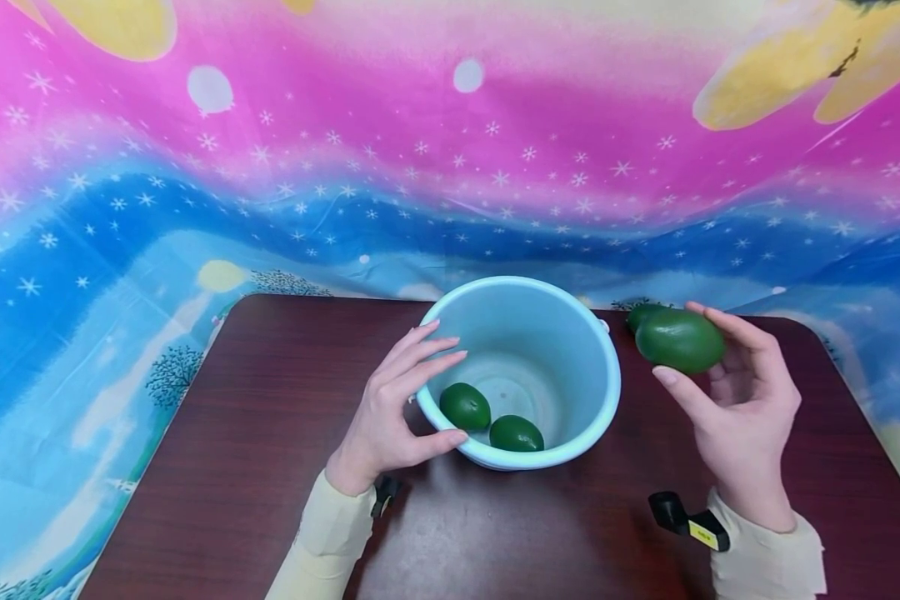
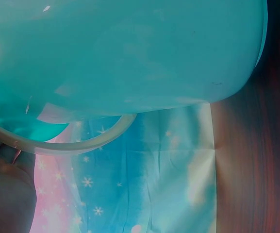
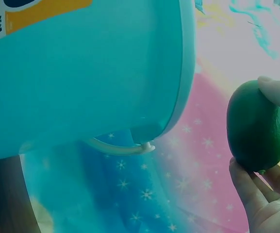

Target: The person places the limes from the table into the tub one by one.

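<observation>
A light blue bucket (image 1: 607, 408) stands upright on the table with two green avocados in it, one (image 1: 465, 407) by the left wall and another (image 1: 516, 433) at the near side. My left hand (image 1: 397, 400) rests at the bucket's left rim, fingers spread and nearly straight over the edge, thumb on the near rim. To the right of the bucket and apart from it, my right hand (image 1: 750, 400) holds a green avocado (image 1: 678, 340) between thumb and fingers; its small stem end shows in the right wrist view. Behind that one, another avocado (image 1: 640, 315) is partly hidden.
The dark brown table (image 1: 270, 500) has rounded far corners. A colourful cloth (image 1: 390, 150) with snowflakes hangs behind and beside it. The bucket's pale handle (image 2: 81, 145) hangs on its far side. A label (image 3: 42, 14) marks the bucket's outer wall.
</observation>
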`<state>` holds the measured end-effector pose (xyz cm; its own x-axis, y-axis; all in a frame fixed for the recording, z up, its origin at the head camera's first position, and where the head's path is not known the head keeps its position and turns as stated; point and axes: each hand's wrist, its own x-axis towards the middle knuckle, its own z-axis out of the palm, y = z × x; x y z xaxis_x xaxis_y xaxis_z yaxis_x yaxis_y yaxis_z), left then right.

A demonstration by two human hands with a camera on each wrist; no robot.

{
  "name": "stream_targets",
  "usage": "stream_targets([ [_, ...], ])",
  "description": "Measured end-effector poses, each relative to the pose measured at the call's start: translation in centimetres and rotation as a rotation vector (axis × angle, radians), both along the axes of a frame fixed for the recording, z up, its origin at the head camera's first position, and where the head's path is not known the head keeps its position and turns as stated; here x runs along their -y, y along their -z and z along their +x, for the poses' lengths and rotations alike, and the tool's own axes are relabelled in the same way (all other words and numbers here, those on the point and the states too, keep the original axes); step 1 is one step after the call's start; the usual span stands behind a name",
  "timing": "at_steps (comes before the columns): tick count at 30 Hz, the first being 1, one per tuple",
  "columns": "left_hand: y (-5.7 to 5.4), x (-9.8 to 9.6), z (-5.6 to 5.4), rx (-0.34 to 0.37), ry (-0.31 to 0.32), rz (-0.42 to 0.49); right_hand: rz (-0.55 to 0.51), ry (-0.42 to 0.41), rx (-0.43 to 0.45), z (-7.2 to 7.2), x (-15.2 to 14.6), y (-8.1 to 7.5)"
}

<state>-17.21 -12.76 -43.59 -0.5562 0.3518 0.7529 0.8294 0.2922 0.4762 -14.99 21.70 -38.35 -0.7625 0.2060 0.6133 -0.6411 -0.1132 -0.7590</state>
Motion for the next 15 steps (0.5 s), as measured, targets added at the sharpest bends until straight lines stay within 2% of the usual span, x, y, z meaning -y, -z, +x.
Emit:
stream_targets([
  [15,-0.01,0.01,0.00,0.003,-0.001,-0.001,0.056,-0.049,0.005,0.44,0.85,-0.25],
])
